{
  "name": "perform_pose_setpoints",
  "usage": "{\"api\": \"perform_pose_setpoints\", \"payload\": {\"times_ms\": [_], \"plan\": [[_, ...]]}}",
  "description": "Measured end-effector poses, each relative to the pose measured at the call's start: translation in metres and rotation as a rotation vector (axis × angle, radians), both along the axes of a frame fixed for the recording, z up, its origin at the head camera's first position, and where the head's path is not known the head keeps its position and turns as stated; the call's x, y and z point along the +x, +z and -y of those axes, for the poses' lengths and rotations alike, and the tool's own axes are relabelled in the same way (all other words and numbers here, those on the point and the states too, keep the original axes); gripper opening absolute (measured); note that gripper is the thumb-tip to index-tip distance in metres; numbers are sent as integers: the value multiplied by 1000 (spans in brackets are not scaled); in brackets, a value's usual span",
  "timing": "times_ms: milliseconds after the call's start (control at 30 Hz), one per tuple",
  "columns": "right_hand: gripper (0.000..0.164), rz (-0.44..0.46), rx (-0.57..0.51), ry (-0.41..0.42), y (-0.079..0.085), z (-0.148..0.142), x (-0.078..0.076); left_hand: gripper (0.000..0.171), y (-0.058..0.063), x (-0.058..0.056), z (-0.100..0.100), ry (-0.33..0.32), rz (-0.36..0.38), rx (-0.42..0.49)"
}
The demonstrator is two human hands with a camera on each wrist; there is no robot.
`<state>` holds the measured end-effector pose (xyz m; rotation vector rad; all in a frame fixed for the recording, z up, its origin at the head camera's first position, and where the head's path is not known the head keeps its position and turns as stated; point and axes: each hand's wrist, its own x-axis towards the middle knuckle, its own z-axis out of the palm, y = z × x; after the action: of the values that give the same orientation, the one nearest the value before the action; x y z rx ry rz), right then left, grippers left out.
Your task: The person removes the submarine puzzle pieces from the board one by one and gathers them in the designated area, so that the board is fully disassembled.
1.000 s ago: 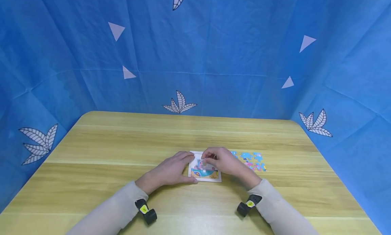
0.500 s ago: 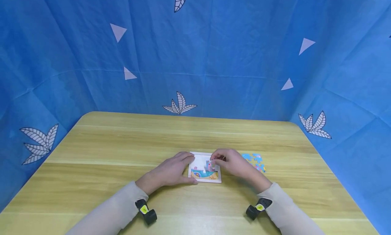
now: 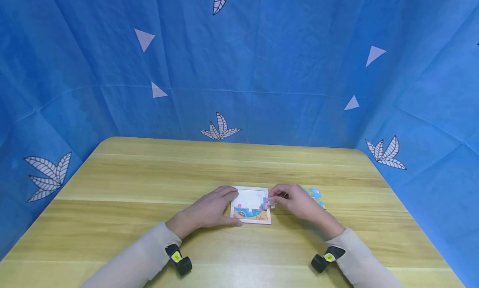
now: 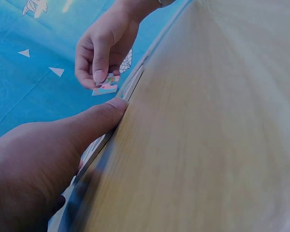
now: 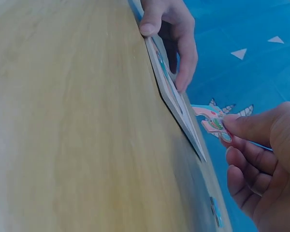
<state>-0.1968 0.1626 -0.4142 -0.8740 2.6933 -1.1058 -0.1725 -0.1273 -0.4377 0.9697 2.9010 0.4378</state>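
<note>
Puzzle piece (image 5: 214, 124) in right hand (image 3: 295, 200): pink, blue, notched.

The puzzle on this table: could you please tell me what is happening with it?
A person is working on a small jigsaw puzzle in a white frame. The left hand rests on the frame's left side, while the right hand pinches a puzzle piece above the right edge, not yet in place. The frame's lower part shows a coloured picture; above it is mostly white. Loose pieces lie on the table to the right, partly hidden by the right hand.
</note>
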Motion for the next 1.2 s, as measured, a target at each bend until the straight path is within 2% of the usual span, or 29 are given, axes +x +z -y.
{"api": "perform_pose_setpoints", "payload": {"times_ms": [467, 667, 767, 933, 1200], "plan": [[7, 13, 26, -75, 3, -24, -3, 95, 1, 1, 1, -8, 1, -3], [7, 106, 32, -105, 4, -39, -7, 94, 0, 2, 1, -15, -4, 1], [8, 158, 19, -92, 4, -45, -9, 95, 0, 2, 0, -14, 2, -2], [8, 192, 16, -50, 3, -54, -12, 94, 1, 2, 0, -12, 13, -1], [7, 198, 36, -13, 1, -58, -15, 95, 1, 0, 0, -12, 6, -6]]}}
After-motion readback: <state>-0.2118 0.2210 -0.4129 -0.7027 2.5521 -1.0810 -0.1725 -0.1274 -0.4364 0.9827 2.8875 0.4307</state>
